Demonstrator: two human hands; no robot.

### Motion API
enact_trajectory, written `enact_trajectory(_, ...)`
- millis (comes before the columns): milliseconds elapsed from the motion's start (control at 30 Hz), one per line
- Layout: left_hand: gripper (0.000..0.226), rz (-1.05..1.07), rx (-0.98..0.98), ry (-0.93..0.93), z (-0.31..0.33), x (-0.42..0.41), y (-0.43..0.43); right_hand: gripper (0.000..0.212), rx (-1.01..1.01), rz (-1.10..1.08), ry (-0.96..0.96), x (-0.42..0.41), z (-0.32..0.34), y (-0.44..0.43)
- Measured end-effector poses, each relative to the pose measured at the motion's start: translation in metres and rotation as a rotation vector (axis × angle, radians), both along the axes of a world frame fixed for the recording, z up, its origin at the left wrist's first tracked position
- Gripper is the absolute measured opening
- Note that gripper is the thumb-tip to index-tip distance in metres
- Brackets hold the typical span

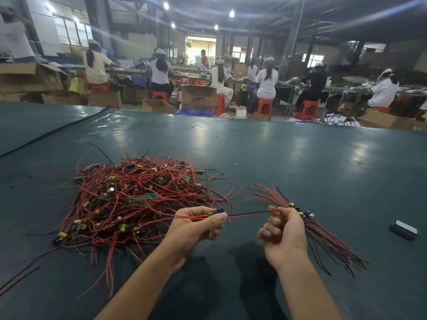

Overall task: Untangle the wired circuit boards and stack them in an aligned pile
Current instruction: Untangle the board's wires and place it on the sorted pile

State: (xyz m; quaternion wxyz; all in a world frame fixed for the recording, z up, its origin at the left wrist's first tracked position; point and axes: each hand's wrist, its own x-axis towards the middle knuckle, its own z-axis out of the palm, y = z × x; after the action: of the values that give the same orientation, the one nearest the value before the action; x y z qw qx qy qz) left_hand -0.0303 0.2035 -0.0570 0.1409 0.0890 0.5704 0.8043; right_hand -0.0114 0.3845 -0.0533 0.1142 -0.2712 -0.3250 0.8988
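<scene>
Red and black wires (251,214) stretch almost level between our two hands, just above the near part of the green table (288,158). Our left hand (196,225) pinches a small board (216,212) between thumb and curled fingers. Our right hand (285,232) has its fingers curled round the wires' free end, the lower fingers tucked into the palm. We judge the pull is meant to straighten this board's leads and free it from the tangle, so it can lie flat with the others.

Just behind the right hand lies the sorted pile (302,214): a few boards with yellow-capped parts set close together, their leads fanning to the far left and the near right. Whether the hand touches that pile we cannot tell. Its place on the right, apart from the mess, looks like a way to stop loose ends catching again.

To the left and a little farther sits the tangled heap (129,199), far bigger than the pile, so most of the job seems undone. A small dark box (403,229) rests at the right, and a black cable (57,131) crosses the far left of the table. Beyond the far edge, workers (266,82) sit on red stools (263,107) among cardboard boxes (198,97).
</scene>
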Motion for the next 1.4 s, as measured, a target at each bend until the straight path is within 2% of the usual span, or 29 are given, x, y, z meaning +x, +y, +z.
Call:
enact_trajectory(200, 0.023, 0.12, 0.233, -0.105, -0.003, -0.005, 0.004, 0.04, 0.044, 0.037, 0.085, 0.006, 0.005, -0.001)
enact_trajectory(367, 0.035, 0.187, 0.286, -0.149, -0.001, -0.008, 0.002, 0.053, 0.124, 0.042, 0.121, 0.009, 0.006, -0.003)
enact_trajectory(467, 0.027, 0.191, 0.303, -0.119, 0.006, -0.011, -0.006, 0.071, 0.162, 0.023, 0.111, 0.009, 0.004, 0.007)
enact_trajectory(533, 0.017, 0.146, 0.329, -0.121, 0.011, -0.014, -0.012, 0.068, 0.17, 0.043, 0.081, 0.008, 0.001, 0.011)
enact_trajectory(600, 0.014, 0.083, 0.329, -0.158, 0.015, -0.013, -0.014, 0.055, 0.222, 0.111, 0.045, 0.006, -0.001, 0.007)
enact_trajectory(700, 0.021, -0.052, 0.182, -0.208, 0.017, -0.009, -0.014, 0.043, 0.354, 0.299, 0.039, 0.003, -0.003, -0.009)
enact_trajectory(800, 0.014, -0.221, -0.06, -0.205, 0.018, -0.003, -0.013, 0.058, 0.531, 0.487, 0.078, 0.004, -0.004, -0.024)
enact_trajectory(867, 0.024, -0.3, -0.193, -0.188, 0.016, -0.001, -0.012, 0.058, 0.651, 0.587, 0.111, 0.006, -0.005, -0.031)
enact_trajectory(933, 0.033, -0.354, -0.275, -0.193, 0.012, -0.002, -0.011, 0.048, 0.71, 0.67, 0.139, 0.009, -0.007, -0.036)
enact_trajectory(1000, 0.016, -0.384, -0.292, -0.199, 0.011, -0.001, -0.01, 0.038, 0.739, 0.7, 0.138, 0.011, -0.008, -0.04)
enact_trajectory(1033, 0.008, -0.398, -0.301, -0.201, 0.01, -0.001, -0.01, 0.031, 0.742, 0.691, 0.12, 0.012, -0.008, -0.041)
enact_trajectory(1100, 0.014, -0.42, -0.319, -0.198, 0.006, -0.002, -0.011, 0.014, 0.725, 0.659, 0.084, 0.013, -0.007, -0.042)
enact_trajectory(1200, 0.028, -0.409, -0.292, -0.181, 0.0, -0.005, -0.011, 0.012, 0.667, 0.616, 0.063, 0.013, -0.004, -0.043)
enact_trajectory(1333, 0.044, -0.246, 0.03, -0.362, -0.004, -0.012, -0.007, 0.011, 0.36, 0.381, 0.078, 0.01, -0.001, -0.044)
enact_trajectory(1400, 0.029, -0.145, 0.139, -0.38, -0.007, -0.011, -0.002, 0.009, 0.281, 0.28, 0.09, 0.009, 0.0, -0.045)
